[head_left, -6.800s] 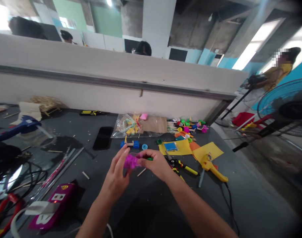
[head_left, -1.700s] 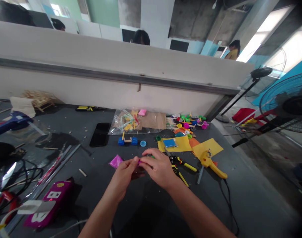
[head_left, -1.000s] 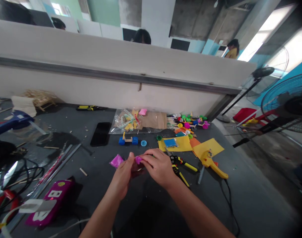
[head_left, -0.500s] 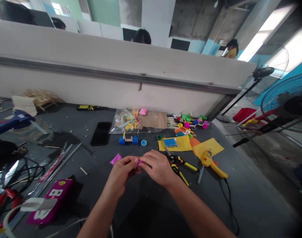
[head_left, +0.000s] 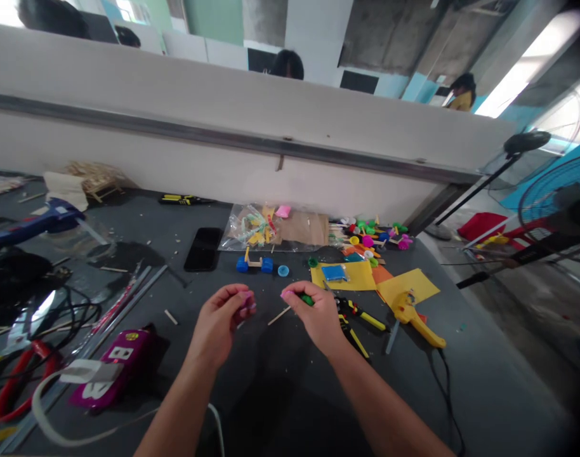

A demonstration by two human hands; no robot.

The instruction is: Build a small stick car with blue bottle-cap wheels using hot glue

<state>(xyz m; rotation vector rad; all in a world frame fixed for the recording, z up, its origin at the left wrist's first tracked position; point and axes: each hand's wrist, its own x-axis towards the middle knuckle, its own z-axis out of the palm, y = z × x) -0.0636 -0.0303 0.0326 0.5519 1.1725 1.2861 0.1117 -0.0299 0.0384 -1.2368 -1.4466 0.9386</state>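
My left hand [head_left: 219, 324] has its fingers closed on a pink clay-like lump [head_left: 247, 301]. Across a small gap, my right hand [head_left: 318, 317] pinches a small pink bit [head_left: 285, 294] at its fingertips, with a green piece [head_left: 307, 299] tucked in the same fingers. A thin wooden stick [head_left: 279, 316] shows just below the right fingertips; whether it is held or lies on the table I cannot tell. Beyond the hands stand a small blue-wheeled piece with sticks [head_left: 254, 263] and a light blue cap [head_left: 283, 271].
Right of my hands lie yellow-and-black pliers [head_left: 361, 315], yellow sheets [head_left: 361, 277], a blue packet [head_left: 334, 273] and a yellow glue gun [head_left: 414, 319]. Farther back are a black phone [head_left: 202, 249], a plastic bag [head_left: 233, 235] and colourful caps on sticks [head_left: 367, 241]. A purple power strip [head_left: 121, 365] sits left.
My hands were together over a pink piece and have moved apart, each with pink in it. The green piece and the stick now show. The pink packet by my left hand is out of sight.
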